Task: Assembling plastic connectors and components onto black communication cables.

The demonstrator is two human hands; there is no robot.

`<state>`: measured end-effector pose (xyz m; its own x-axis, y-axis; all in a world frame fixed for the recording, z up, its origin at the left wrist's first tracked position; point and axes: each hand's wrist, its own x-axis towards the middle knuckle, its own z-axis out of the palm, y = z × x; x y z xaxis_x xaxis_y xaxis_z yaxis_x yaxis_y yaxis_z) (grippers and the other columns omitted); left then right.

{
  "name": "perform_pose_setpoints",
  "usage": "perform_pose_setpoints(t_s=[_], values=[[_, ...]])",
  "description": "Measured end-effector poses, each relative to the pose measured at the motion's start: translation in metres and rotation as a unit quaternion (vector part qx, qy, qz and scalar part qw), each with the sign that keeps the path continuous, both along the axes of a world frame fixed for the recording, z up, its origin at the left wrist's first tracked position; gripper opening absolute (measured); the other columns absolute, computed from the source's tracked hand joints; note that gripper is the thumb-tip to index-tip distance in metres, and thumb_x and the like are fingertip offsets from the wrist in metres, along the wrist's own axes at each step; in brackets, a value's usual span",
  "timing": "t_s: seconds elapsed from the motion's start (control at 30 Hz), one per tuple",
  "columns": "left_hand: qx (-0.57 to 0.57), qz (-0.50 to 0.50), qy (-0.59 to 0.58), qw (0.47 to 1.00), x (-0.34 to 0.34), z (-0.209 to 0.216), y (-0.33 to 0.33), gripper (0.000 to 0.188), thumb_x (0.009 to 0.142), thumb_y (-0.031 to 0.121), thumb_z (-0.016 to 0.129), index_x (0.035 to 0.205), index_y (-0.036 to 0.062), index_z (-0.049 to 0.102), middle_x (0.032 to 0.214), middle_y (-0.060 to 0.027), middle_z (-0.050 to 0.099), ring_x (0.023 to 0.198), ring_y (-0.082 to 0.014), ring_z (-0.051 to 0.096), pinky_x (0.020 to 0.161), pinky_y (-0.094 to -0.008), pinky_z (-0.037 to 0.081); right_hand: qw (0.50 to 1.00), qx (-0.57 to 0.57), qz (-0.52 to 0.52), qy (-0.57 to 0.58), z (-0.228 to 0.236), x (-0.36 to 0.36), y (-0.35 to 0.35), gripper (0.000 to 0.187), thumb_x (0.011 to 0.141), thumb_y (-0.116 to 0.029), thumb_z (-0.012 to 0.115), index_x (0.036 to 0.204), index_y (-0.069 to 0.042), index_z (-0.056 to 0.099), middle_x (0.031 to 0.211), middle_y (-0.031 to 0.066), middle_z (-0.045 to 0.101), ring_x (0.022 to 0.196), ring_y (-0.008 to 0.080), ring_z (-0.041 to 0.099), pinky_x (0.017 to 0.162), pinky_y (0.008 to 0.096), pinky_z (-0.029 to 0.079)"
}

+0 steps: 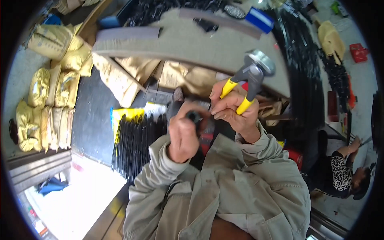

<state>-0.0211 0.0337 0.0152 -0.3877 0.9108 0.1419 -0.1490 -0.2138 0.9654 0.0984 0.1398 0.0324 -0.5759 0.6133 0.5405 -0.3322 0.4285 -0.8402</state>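
The left hand (183, 134) is raised, fist clenched round a small dark tubular piece (195, 117) at chest height. The right hand (234, 108) — touching it — grips yellow-handled grey steel pincers (246, 82), head tilted up-right.

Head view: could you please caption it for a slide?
Right hand grips yellow-handled pincers while left hand holds a small black part above bundled black rods.
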Motion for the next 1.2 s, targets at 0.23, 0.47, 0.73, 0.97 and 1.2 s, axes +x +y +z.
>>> perform_pose_setpoints(t_s=[0.23, 0.47, 0.73, 0.97, 1.2], values=[[0.088, 0.015, 0.070, 0.994, 0.028, 0.014, -0.008, 0.054, 0.091, 0.047, 0.026, 0.088, -0.0018, 0.050, 0.066, -0.0043, 0.048, 0.051, -0.0095, 0.040, 0.047, -0.0233, 0.032, 0.991, 0.129, -0.037, -0.005, 0.013, 0.014, -0.027, 0.017, 0.074, -0.016, 0.068, 0.074, -0.001, 0.059, 0.089, 0.0123, 0.052, 0.077, 0.0192, 0.052, 0.066, 0.0278, 0.042], [0.088, -0.002, 0.070, 0.994, 0.043, 0.016, -0.011, 0.055, 0.091, 0.047, 0.026, 0.088, -0.0020, 0.051, 0.064, -0.0042, 0.046, 0.051, -0.0092, 0.040, 0.047, -0.0232, 0.031, 0.990, 0.126, -0.059, 0.030, 0.012, 0.031, -0.033, 0.016, 0.073, -0.015, 0.069, 0.079, -0.003, 0.059, 0.089, 0.0137, 0.053, 0.075, 0.0189, 0.053, 0.066, 0.0284, 0.043], [0.088, 0.029, 0.097, 0.991, 0.043, 0.017, -0.017, 0.055, 0.091, 0.048, 0.027, 0.089, -0.0016, 0.051, 0.065, -0.0036, 0.046, 0.050, -0.0084, 0.039, 0.046, -0.0229, 0.030, 0.979, 0.184, -0.072, 0.043, 0.010, 0.024, -0.037, 0.014, 0.072, -0.009, 0.068, 0.082, -0.005, 0.059, 0.088, 0.0129, 0.053, 0.073, 0.0181, 0.052, 0.065, 0.0280, 0.044], [0.108, 0.036, 0.095, 0.989, 0.036, 0.017, -0.021, 0.054, 0.091, 0.046, 0.027, 0.089, -0.0019, 0.050, 0.066, -0.0042, 0.045, 0.051, -0.0084, 0.039, 0.047, -0.0236, 0.029, 0.985, 0.152, -0.072, 0.035, 0.011, 0.018, -0.048, 0.014, 0.069, -0.007, 0.070, 0.080, -0.003, 0.062, 0.087, 0.0120, 0.054, 0.074, 0.0186, 0.053, 0.065, 0.0275, 0.043], [0.108, 0.081, 0.152, 0.979, 0.024, 0.001, -0.023, 0.054, 0.092, 0.046, 0.025, 0.089, -0.0025, 0.049, 0.066, -0.0051, 0.045, 0.053, -0.0083, 0.039, 0.048, -0.0238, 0.029, 0.996, 0.077, -0.033, 0.000, 0.007, 0.005, -0.054, 0.015, 0.071, -0.003, 0.067, 0.084, -0.002, 0.061, 0.090, 0.0123, 0.054, 0.077, 0.0178, 0.052, 0.066, 0.0266, 0.042]])
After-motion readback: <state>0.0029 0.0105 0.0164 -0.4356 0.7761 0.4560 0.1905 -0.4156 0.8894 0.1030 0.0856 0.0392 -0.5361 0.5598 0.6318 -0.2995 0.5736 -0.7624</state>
